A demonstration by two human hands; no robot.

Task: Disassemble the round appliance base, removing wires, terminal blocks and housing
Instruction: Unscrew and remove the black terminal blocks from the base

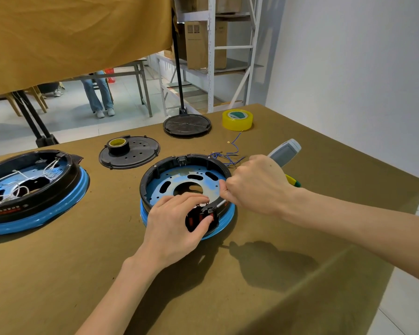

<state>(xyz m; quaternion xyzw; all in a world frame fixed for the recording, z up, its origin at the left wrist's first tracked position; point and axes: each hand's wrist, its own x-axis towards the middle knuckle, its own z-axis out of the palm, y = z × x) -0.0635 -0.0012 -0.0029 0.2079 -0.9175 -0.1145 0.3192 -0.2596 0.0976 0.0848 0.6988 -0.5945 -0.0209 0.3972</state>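
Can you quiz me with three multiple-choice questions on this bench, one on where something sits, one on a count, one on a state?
1. Where is the small tape roll?
A. on the black perforated cover
B. inside the left base
C. in a hand

2. How many blue-rimmed round bases are on the table?
A. one
B. two
C. three

3. What state is the near base in?
A. full of white wires
B. stripped of wiring inside
C. covered by a lid

Key: 1 A, the roll rests on the cover's middle. 2 B, the near base and the left base. 3 B, its bare metal plate shows, blue wires lying outside.
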